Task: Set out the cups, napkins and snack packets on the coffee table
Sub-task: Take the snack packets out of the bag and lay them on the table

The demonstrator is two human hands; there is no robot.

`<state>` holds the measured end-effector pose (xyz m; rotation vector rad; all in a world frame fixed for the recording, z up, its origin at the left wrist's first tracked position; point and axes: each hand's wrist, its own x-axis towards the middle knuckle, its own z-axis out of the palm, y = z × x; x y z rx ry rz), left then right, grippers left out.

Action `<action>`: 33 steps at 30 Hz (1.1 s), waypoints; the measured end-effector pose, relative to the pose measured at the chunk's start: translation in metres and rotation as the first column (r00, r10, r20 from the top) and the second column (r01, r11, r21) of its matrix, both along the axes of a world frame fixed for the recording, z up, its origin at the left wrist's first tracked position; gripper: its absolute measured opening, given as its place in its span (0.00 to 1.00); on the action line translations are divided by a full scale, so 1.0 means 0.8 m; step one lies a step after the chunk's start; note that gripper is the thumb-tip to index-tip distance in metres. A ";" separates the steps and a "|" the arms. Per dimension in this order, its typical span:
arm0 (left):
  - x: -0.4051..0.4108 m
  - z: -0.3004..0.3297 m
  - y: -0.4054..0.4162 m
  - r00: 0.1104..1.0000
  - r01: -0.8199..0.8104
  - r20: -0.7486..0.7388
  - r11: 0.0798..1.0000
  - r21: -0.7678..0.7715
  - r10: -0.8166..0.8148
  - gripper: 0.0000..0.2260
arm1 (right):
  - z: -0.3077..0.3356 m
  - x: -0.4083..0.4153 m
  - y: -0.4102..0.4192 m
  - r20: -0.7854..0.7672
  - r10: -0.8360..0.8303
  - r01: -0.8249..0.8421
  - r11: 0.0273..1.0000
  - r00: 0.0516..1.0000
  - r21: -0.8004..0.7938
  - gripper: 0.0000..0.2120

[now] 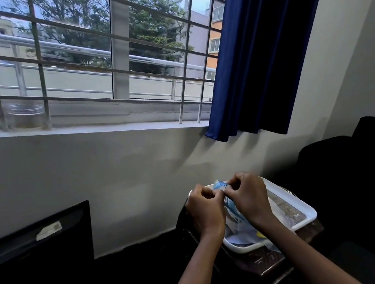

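Both hands meet above the white tray (308, 211): left hand (205, 208) and right hand (249, 194) each pinch the top of a blue packet (219, 184), probably a snack packet, grip closed tight.

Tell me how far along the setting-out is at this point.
Early, by the look of it. Nothing visibly set out. Both hands, left and right, pinch a blue-and-clear packet over the white tray, which holds more wrapped items. No cups show; placing everything appears left.
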<state>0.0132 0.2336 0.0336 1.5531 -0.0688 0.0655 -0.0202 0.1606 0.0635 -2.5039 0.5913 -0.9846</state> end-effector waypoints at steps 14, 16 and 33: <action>-0.001 -0.001 -0.004 1.000 0.016 0.022 1.000 -0.013 -0.015 0.05 | 0.004 -0.022 -0.009 -0.173 0.101 -0.074 0.985 0.980 0.157 0.06; -0.001 -0.001 -0.004 1.000 0.011 0.017 1.000 -0.023 -0.011 0.05 | -0.001 -0.030 -0.010 -0.201 0.101 -0.074 0.987 0.974 0.141 0.07; -0.013 0.000 -0.014 0.953 0.280 -0.127 0.960 0.025 -0.275 0.06 | -0.006 -0.042 -0.023 -0.021 0.018 -0.016 0.995 1.000 0.097 0.08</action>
